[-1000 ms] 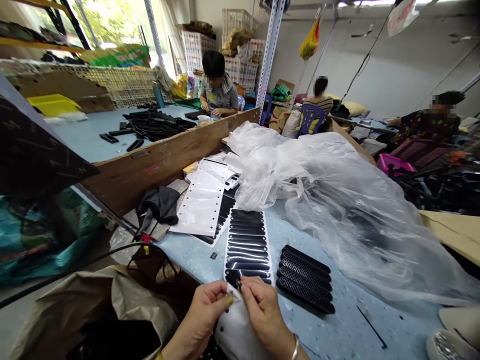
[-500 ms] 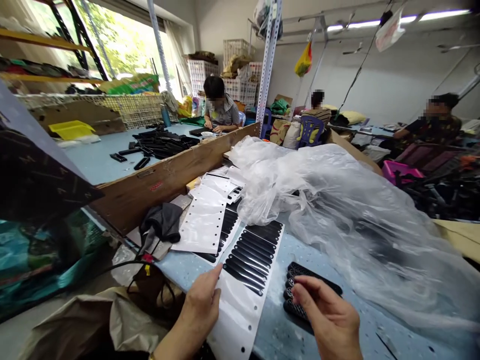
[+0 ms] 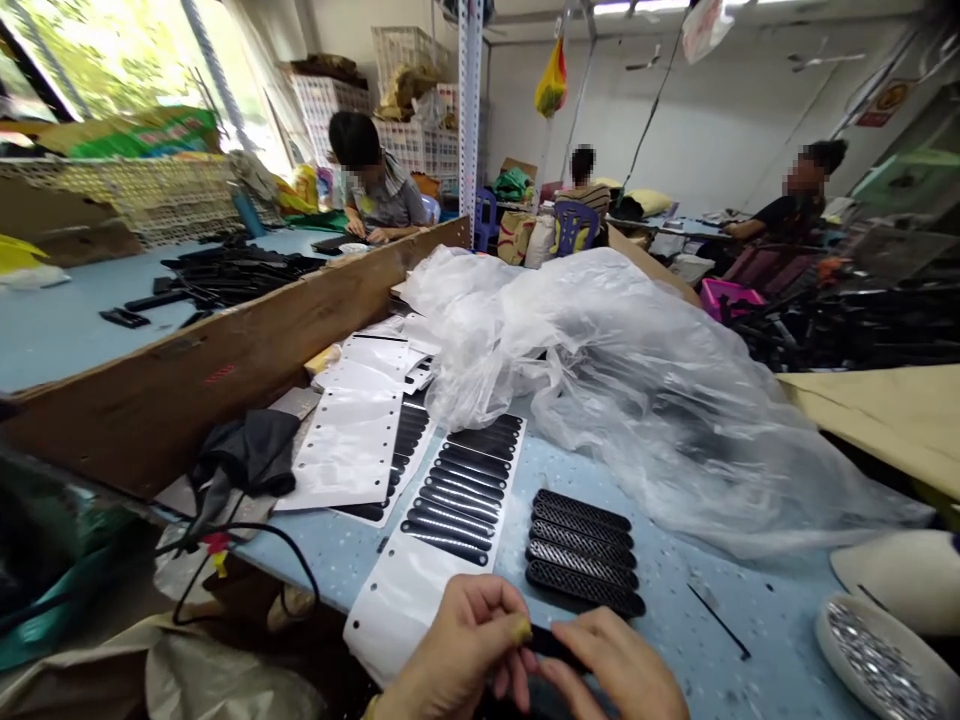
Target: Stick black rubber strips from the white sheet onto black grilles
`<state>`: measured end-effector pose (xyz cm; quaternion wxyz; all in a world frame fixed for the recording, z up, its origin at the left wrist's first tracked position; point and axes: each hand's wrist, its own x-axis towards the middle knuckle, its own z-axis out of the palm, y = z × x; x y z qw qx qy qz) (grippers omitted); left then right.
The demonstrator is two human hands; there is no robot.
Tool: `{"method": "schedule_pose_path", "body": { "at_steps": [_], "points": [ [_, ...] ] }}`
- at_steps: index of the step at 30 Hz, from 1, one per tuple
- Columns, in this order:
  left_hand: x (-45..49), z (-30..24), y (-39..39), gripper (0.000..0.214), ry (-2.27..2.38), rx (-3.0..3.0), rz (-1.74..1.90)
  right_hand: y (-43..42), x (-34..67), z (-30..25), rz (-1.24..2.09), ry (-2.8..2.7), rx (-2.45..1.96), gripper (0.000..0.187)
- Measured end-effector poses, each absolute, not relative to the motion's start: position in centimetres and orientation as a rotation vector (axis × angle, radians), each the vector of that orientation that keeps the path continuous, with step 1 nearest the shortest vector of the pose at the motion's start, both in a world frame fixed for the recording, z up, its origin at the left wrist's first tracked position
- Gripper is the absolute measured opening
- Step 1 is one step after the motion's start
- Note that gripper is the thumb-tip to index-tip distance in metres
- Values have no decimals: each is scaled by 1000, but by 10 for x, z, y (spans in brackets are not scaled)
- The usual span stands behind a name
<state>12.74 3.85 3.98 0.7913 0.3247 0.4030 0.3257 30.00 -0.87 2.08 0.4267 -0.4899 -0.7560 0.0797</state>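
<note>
Dark strip (image 3: 559, 645) held crosswise, between the hands and just this side of its lookalikes

The dark strip sits between the person's left hand (image 3: 469, 650) and right hand (image 3: 630, 665), low in view at the near side of the table (image 3: 675, 600). Its visible part runs from left to right, tipping slightly toward the person at the right end. The left hand has thumb and fingers pinched together at the strip's left end; the right hand grasps farther along, thumb and fingertip on either side. The fingers cover much of the strip, so its far end cannot be made out, nor whether anything thin is pinched along with it.

Directly beyond the hands lies a row of patterned strips (image 3: 581, 550), side by side, their long axes also crosswise and roughly parallel to the held one. The right hand is the nearer to that row, its fingers just short of the closest strip in view.

The sticker sheet (image 3: 454, 500) is on the other side, ahead and to the left. Its long axis points away from the person, leaning rightward at the far end, while the black stickers on it lie across. The left hand is nearer here, and overlaps the sheet's blank near part in view; whether it touches the sheet cannot be told
</note>
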Motion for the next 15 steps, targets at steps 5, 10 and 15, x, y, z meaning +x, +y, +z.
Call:
{"method": "schedule_pose_path", "body": {
  "at_steps": [5, 10, 15],
  "points": [
    [129, 38, 49, 28, 916, 696, 660, -19, 329, 38, 271, -1908, -1213, 28],
    [138, 36, 52, 33, 920, 743, 599, -21, 335, 39, 383, -1815, -1247, 19],
    [143, 33, 51, 33, 1009, 835, 650, -21, 344, 34, 214, -1791, -1350, 18]
  ]
}}
